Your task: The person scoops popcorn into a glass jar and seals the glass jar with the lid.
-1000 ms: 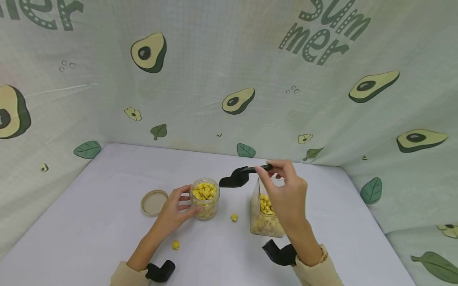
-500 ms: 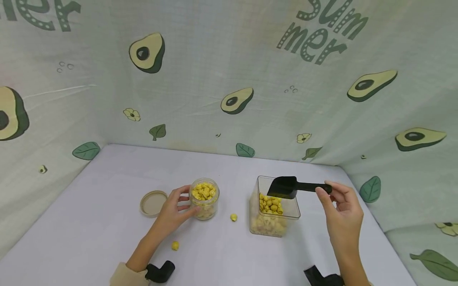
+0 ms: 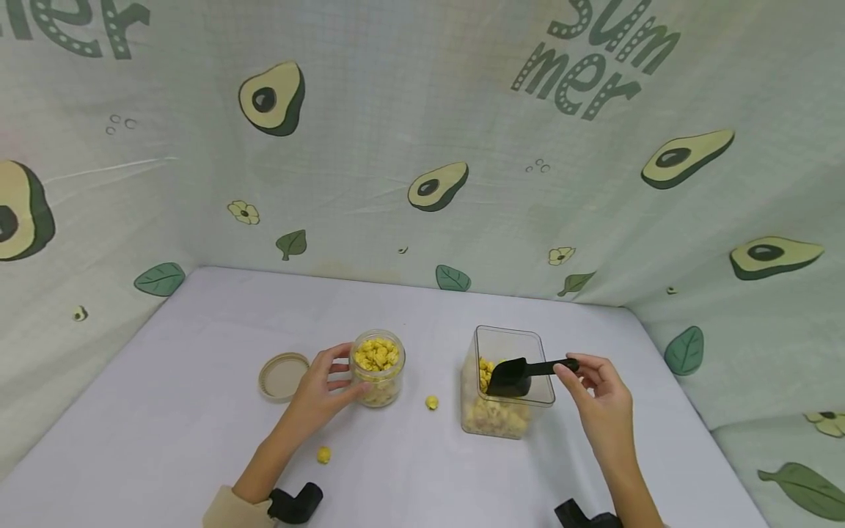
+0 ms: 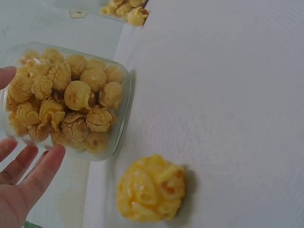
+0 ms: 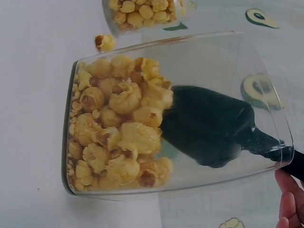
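Observation:
My left hand (image 3: 330,383) holds a clear round jar (image 3: 381,392) from its left side, thumb at the front and fingers behind. Yellow popcorn (image 3: 376,353) fills the jar near its open mouth. With thumb and fingers, my right hand (image 3: 601,400) pinches the handle end of a black scoop (image 3: 510,378). The scoop's blade is inside a clear square container (image 3: 494,418), tilted down. In the right wrist view, the blade's tip (image 5: 178,116) meets the popcorn (image 5: 118,123), which fills the lower part of the container.
A beige round lid (image 3: 284,376) lies left of the jar. One loose popcorn piece (image 3: 432,402) sits between jar and container, another (image 3: 323,455) nearer the front. A printed cloth (image 3: 356,220) hangs behind the white table (image 3: 231,308).
The right hand has carried the scoop from beside the jar rightward over the container, then down into it. The left hand stays on the jar.

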Demonstrator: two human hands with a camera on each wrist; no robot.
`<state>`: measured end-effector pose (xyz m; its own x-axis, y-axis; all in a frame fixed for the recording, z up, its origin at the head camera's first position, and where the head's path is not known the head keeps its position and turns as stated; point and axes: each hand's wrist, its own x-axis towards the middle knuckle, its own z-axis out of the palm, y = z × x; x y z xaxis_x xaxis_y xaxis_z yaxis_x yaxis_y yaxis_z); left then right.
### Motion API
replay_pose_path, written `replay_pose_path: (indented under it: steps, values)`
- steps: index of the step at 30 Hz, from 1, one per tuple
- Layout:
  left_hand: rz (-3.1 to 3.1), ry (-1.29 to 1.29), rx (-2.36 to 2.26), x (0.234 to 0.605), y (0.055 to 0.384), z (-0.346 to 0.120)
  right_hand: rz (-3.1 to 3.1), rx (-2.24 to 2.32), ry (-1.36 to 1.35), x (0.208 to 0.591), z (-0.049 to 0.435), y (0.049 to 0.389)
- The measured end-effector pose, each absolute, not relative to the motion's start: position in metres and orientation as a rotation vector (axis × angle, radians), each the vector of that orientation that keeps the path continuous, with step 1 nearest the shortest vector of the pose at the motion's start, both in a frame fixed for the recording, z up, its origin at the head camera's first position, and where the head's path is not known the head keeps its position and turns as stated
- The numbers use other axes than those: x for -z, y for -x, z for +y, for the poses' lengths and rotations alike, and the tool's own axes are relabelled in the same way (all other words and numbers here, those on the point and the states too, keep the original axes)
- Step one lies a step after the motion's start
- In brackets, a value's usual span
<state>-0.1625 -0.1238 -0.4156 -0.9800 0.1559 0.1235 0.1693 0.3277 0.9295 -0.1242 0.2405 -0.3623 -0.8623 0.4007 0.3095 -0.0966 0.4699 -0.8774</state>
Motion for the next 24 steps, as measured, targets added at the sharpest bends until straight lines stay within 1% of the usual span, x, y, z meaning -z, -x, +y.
replay_pose_path:
  steps: [8,16,20,24]
  values:
    - [-2.551,0.32,1.79,0.415,0.162,-0.123,-2.383,-1.369,0.378,0.366,0.243,0.125]
    - [-2.557,0.32,1.794,0.414,0.163,-0.124,-2.46,-1.255,0.382,0.347,0.245,0.122]
    - [-2.561,0.325,1.786,0.414,0.164,-0.124,-2.391,-1.175,0.318,0.336,0.239,0.12]
    - [-2.566,0.321,1.784,0.415,0.164,-0.124,-2.284,-1.085,0.166,0.323,0.223,0.116]
